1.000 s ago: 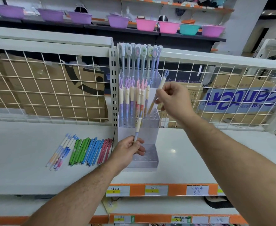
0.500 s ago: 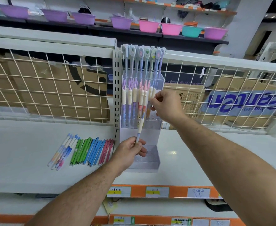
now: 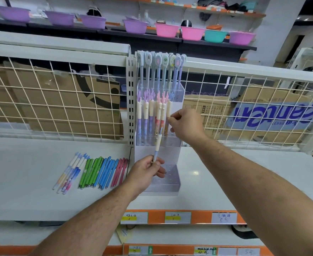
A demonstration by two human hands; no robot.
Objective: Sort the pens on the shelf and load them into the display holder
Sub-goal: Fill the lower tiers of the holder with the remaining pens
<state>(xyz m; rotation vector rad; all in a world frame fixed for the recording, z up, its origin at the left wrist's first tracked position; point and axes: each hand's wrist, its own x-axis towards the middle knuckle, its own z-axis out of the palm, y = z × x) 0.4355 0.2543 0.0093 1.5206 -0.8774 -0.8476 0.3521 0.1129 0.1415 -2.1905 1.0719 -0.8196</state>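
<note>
Pen (image 3: 157,145) pinched in left hand (image 3: 148,169), second pen (image 3: 169,109) in right hand (image 3: 186,123) at holder (image 3: 178,93)

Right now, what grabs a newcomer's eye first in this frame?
The clear tiered display holder at centre against the wire grid, its upper rows lined with pens, with the right hand pinching a cream-capped pen in the middle row. Just below, the left hand holds a second pen near upright. Left on the white shelf lies a colour-sorted row of loose pens.

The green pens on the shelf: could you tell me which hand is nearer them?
Left. The left hand is just right of the green pens; the right hand is higher, at the display holder.
</note>
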